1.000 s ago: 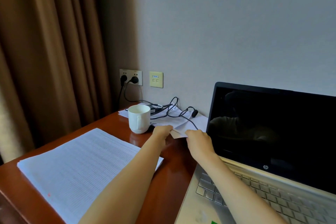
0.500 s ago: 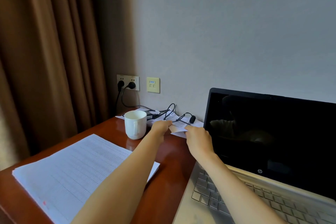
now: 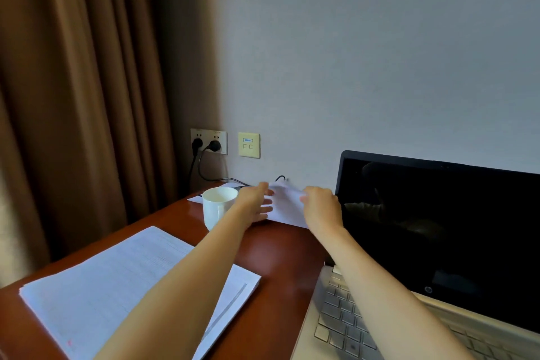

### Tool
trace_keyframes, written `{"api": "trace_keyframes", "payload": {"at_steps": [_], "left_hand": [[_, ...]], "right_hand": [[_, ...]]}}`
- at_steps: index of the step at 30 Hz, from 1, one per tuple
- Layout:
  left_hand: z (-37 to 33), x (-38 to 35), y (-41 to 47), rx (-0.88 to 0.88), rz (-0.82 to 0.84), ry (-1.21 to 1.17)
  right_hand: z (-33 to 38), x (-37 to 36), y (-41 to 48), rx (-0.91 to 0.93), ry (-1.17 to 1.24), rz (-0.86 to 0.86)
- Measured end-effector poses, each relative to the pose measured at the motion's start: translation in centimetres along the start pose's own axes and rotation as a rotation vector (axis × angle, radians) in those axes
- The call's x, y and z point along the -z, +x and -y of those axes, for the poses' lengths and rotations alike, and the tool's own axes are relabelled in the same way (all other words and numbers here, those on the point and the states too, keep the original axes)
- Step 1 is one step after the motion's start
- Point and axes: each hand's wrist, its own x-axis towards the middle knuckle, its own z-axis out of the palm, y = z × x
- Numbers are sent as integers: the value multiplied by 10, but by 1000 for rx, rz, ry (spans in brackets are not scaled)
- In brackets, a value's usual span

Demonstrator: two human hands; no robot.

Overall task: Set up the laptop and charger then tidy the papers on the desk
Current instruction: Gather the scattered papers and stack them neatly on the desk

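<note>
from my seat i see both arms stretched to the back of the bench (image 3: 282, 254), meeting at a loose sheet (image 3: 286, 206) of white paper that sits just left of the laptop (image 3: 438, 228) and is a bit blurred. the left hand (image 3: 252, 203) has its fingers (image 3: 267, 209) spread and fairly straight, laid against the sheet's left edge, thumb up by the top corner. the right hand (image 3: 321, 207) has its fingers (image 3: 305, 199) curled in and pinches the sheet's right edge. the sheet looks tilted up toward the wall, its lower edge near the wood. a white mug (image 3: 217, 207) stands upright just left of the left wrist. behind the sheet a loop of black cable (image 3: 280, 178) shows, and more cable runs left to two plugs in the wall socket (image 3: 209, 141), with a cream plate (image 3: 249, 145) beside it. the laptop is open, screen dark, its keyboard under my right forearm. a thick stack of papers (image 3: 96, 286) lies at the near left, partly under the left forearm. brown curtain (image 3: 73, 96) hangs on the left
</note>
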Motion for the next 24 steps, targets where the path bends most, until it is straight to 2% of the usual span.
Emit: {"api": "trace_keyframes", "payload": {"at_steps": [2, 5, 9, 14, 20, 24], "left_hand": [[-4, 12, 2, -103, -104, 125], [2, 30, 3, -262, -336, 464], [24, 44, 0, -244, -488, 598], [37, 55, 11, -108, -506, 517], [40, 79, 17, -129, -556, 448], [39, 86, 18, -127, -472, 521]], "right_hand": [[3, -1, 7, -38, 24, -9], [7, -9, 14, -72, 115, 44], [9, -14, 12, -72, 139, 113], [7, -15, 9, -54, 157, 101], [15, -16, 24, -49, 138, -4], [28, -10, 37, -20, 85, -75]]}}
